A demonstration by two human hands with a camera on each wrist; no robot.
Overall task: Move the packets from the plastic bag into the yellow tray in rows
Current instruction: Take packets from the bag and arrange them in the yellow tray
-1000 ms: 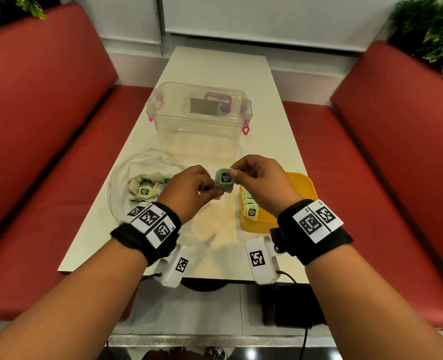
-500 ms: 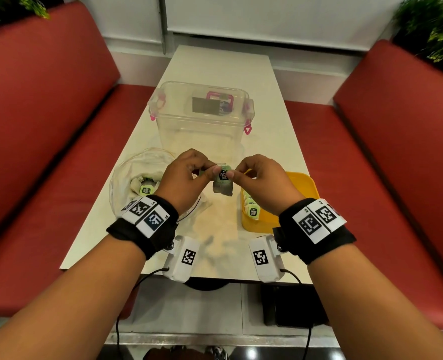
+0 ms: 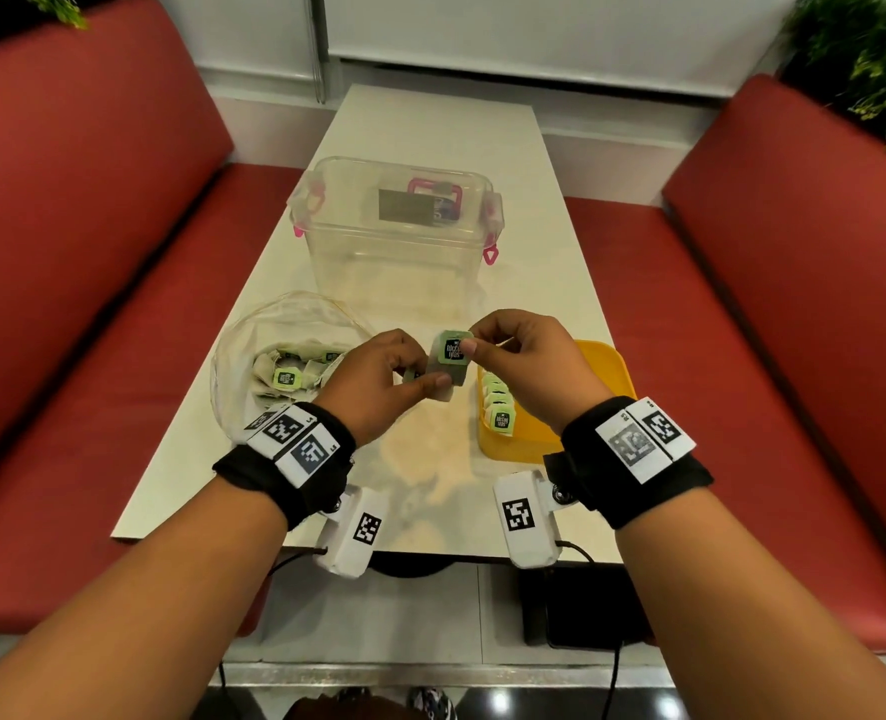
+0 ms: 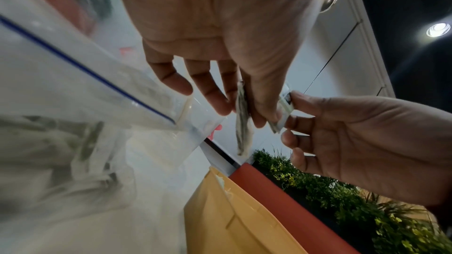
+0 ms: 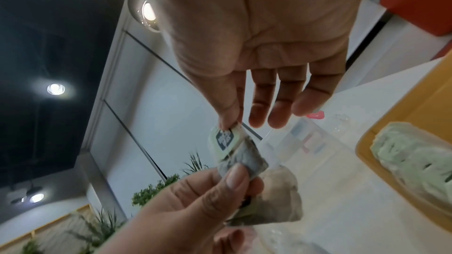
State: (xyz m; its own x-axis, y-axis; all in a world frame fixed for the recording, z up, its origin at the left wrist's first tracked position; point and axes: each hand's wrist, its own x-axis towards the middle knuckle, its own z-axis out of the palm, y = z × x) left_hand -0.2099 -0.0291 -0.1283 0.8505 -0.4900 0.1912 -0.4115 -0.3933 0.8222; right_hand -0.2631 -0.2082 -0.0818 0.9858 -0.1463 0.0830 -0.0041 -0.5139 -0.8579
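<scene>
Over the table's middle, my left hand (image 3: 422, 377) and right hand (image 3: 474, 346) hold one green-tagged packet (image 3: 450, 358) between them. My right thumb and forefinger pinch its tag (image 5: 223, 138); my left thumb presses its lower body (image 5: 244, 159). A second packet (image 4: 242, 121) hangs pinched in my left fingers. The clear plastic bag (image 3: 284, 324) lies at the left with several packets (image 3: 287, 377) inside. The yellow tray (image 3: 609, 368) sits at the right with a row of packets (image 3: 498, 407) along its left side.
A clear lidded storage box (image 3: 394, 236) with pink latches stands behind the hands on the white table (image 3: 430, 459). Red bench seats (image 3: 742, 356) flank the table on both sides. The table's near edge is just below my wrists.
Both hands stay together over the table. The packet that hung down between them half a second ago now stands up with its tag facing me.
</scene>
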